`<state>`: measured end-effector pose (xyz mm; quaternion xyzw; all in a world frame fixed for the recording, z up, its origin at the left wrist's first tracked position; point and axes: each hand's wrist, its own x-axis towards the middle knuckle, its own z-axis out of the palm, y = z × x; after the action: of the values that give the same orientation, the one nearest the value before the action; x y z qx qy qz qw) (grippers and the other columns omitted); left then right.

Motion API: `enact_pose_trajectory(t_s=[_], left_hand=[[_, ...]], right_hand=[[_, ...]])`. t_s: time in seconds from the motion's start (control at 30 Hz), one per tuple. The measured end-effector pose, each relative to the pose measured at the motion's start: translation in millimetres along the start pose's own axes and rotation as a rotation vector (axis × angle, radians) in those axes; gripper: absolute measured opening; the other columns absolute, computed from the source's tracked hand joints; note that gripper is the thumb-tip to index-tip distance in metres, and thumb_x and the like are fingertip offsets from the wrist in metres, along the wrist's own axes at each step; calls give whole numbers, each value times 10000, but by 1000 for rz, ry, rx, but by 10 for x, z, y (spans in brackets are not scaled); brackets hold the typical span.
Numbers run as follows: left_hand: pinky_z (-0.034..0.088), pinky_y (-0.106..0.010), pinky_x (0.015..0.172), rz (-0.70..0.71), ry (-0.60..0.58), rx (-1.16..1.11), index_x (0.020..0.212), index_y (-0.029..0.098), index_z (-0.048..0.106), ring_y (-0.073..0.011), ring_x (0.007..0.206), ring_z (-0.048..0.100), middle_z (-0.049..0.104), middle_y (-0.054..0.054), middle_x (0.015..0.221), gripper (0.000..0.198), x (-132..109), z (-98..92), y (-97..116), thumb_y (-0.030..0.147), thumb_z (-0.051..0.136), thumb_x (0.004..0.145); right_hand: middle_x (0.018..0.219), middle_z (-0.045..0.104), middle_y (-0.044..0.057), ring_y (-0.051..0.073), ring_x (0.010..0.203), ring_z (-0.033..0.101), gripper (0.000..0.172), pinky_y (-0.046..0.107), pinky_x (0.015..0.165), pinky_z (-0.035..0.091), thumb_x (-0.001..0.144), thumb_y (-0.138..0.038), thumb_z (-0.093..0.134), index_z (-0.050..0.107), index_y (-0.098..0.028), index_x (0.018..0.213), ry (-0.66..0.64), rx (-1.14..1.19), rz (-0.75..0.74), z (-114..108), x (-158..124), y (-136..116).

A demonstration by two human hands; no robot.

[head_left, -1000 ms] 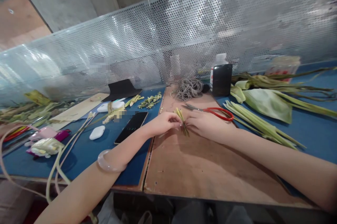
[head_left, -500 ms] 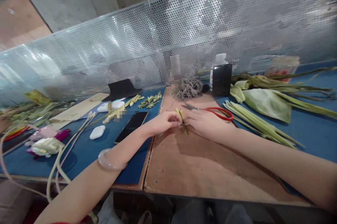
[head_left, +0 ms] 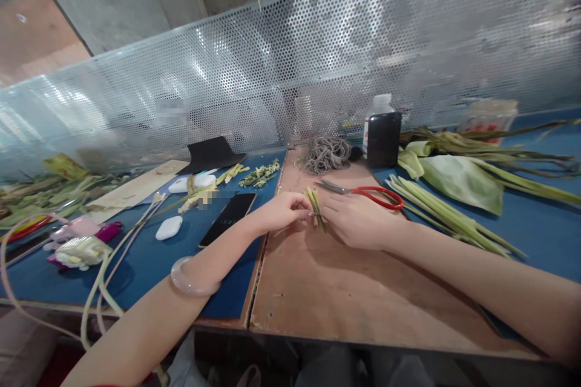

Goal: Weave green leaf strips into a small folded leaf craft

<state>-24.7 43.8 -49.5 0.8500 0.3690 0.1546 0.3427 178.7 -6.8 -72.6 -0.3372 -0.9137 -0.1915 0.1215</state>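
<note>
Between my two hands, over the bare wooden board, stands a short green-yellow plant strip piece (head_left: 315,202), tilted slightly. My left hand (head_left: 288,210) pinches it from the left, thumb and fingertips close together. From the right, my right hand (head_left: 356,217) has its fingers curled against the same piece; its fingertips are partly hidden. Red-handled scissors (head_left: 379,194) lie just beyond my right hand, blades pointing left. A tangle of grey cord (head_left: 327,154) sits farther back on the board (head_left: 308,290).
On the right are pale green stalks (head_left: 445,214), a broad leaf (head_left: 467,181) and a dark phone (head_left: 384,140) leaning on a bottle. To the left lie another phone (head_left: 229,217), a white earphone case (head_left: 168,228) and plaited pieces (head_left: 261,174). A perforated metal screen (head_left: 227,84) stands behind.
The hands stay nearly in place around the plant piece. My right hand's fingers have shifted slightly right, and more of the piece shows between the hands.
</note>
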Motion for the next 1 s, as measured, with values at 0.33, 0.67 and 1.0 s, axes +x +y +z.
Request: enact_pose_trajectory(t_s=[0.33,0.67,1.0], left_hand=[[378,-235,597,60,168,263,730,175,591,-120,606,528,573,22,625,61,-28,34,64,163,532,737],[386,-231,582,7,216,307,710,173,602,-133,626,566,640,-6,675,124,-34,72,63,98,506,685],[404,-236,592,8,205,277,722,175,599,-134,626,582,656,-8,684,87,2,50,-46,132,530,690]], right_hand=[[837,621,103,177,726,547,161,272,600,340,801,-150,450,607,-124,780,-24,54,169,-85,15,-88],[838,615,134,205,729,550,145,280,550,326,760,-119,484,621,-106,806,-71,-32,154,-42,10,-44],[872,617,146,258,871,539,152,327,699,411,743,-97,529,625,-99,861,-56,-144,2,67,9,36]])
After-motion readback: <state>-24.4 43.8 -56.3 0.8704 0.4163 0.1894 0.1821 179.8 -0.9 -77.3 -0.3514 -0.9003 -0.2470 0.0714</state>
